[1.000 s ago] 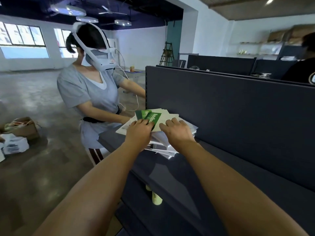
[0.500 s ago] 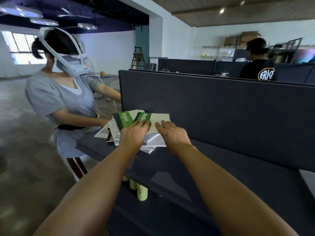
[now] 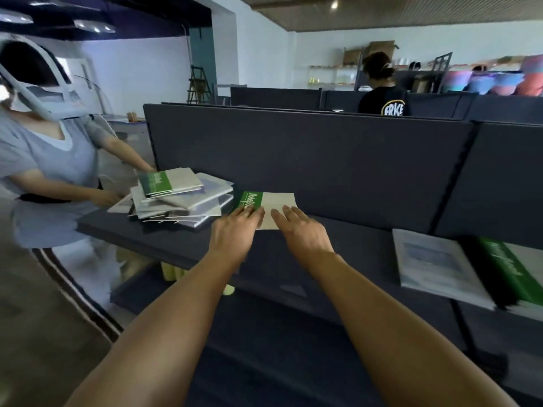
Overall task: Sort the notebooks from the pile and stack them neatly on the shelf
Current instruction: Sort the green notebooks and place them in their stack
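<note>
Head view: dark shelf [image 3: 164, 239] runs across the frame with a tall dark back panel [image 3: 293, 160] behind it. Your two forearms reach in from the bottom.

Messy pile of notebooks [image 3: 182, 201] sits on the shelf's left end, covers skewed at different angles; the top one has a green band. Well to the right, two sorted stacks lie flat on the shelf: a grey-covered stack [image 3: 437, 265] and, just beside it at the frame edge, a green-banded stack [image 3: 517, 274], both blurred.

The single notebook [image 3: 269, 207], green band on its left, beige cover on the right, lies flat on the shelf, just right of the pile and close against the back panel. Its far half is exposed; the near edge is under your fingers.

Your left hand [image 3: 233, 233] is palm down, fingers straight and together, resting on the green band. Your right hand [image 3: 302, 233] is palm down, fingers straight and slightly spread, tips on the beige part. Neither hand curls round it. The hands are near each other, not touching.

Another person in a grey top [image 3: 47, 171] with a headset stands at the pile's left, hands near it. A person in a black shirt [image 3: 385, 101] stands behind the far partitions.
</note>
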### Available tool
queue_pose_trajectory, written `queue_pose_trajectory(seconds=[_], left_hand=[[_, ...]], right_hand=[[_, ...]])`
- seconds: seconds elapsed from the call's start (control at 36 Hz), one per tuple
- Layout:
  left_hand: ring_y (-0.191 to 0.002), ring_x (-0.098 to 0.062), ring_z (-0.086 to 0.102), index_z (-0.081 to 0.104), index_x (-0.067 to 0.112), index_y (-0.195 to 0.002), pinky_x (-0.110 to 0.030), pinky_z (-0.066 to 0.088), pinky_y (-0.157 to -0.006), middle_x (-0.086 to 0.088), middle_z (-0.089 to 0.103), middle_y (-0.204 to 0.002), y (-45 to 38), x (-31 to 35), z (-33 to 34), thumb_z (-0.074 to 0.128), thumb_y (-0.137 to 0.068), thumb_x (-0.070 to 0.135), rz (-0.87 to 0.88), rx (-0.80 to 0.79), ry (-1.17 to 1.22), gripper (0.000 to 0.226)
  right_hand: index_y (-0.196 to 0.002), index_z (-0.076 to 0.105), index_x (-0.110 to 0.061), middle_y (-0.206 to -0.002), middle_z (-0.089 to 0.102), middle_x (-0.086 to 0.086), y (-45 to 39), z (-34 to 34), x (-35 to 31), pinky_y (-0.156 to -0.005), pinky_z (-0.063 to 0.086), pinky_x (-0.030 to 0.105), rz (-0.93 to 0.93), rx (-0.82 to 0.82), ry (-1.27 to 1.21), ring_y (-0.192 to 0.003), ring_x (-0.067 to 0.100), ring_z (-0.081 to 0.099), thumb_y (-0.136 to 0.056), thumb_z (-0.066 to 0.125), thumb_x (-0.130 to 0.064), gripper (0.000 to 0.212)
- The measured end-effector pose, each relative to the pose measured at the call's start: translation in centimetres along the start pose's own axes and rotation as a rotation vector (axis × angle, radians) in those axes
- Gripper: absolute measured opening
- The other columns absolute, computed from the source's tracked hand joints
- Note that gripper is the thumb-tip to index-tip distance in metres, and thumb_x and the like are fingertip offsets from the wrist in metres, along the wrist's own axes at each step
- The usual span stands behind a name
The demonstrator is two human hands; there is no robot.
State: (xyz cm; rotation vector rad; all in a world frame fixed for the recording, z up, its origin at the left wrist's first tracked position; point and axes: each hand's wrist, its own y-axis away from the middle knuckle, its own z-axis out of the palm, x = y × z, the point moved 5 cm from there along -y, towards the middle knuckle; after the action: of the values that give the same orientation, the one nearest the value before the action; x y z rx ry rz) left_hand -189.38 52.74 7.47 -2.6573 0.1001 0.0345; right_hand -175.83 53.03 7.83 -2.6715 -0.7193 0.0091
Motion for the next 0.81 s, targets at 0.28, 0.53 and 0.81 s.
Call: queue_pose_trajectory(seconds=[0.28, 0.53, 0.81], left_hand=[[-0.127, -0.013, 0.048, 0.038, 0.027, -0.142, -0.032, 0.049, -0.082, 0.007, 0.049, -0.14, 0.1, 11.7, -1.4, 0.042, -0.099, 0.021, 0.218, 0.057, 0.096, 0.043], [-0.141, -0.011, 0.032, 0.024, 0.025, -0.151, -0.028, 0.046, -0.097, 0.006, 0.035, -0.153, -0.6, 23.1, -0.3, 0.048, -0.099, 0.012, 0.428, 0.043, 0.221, 0.059], [-0.142, -0.012, 0.029, 0.028, 0.027, -0.149, -0.032, 0.046, -0.095, 0.003, 0.033, -0.154, 0.8, 35.9, -1.1, 0.045, -0.092, -0.004, 0.596, 0.042, 0.316, 0.067]], right_hand=[[-0.151, 0.018, -0.019, -0.157, 0.022, 0.008, 8.6, -2.6, 8.2, -0.103, 0.039, 0.038, 0.196, 0.018, 0.039, -0.145, 0.025, 0.02, -0.097, 0.037, -0.004, 0.058], [-0.151, 0.02, -0.019, -0.158, 0.02, 0.007, 16.5, -4.4, 16.1, -0.105, 0.036, 0.036, 0.416, 0.028, 0.091, -0.146, 0.023, 0.017, -0.096, 0.033, 0.0, 0.06], [-0.149, 0.025, -0.024, -0.157, 0.022, 0.003, 25.7, -7.3, 24.3, -0.1, 0.041, 0.036, 0.571, 0.039, 0.11, -0.146, 0.02, 0.017, -0.094, 0.038, 0.001, 0.062]])
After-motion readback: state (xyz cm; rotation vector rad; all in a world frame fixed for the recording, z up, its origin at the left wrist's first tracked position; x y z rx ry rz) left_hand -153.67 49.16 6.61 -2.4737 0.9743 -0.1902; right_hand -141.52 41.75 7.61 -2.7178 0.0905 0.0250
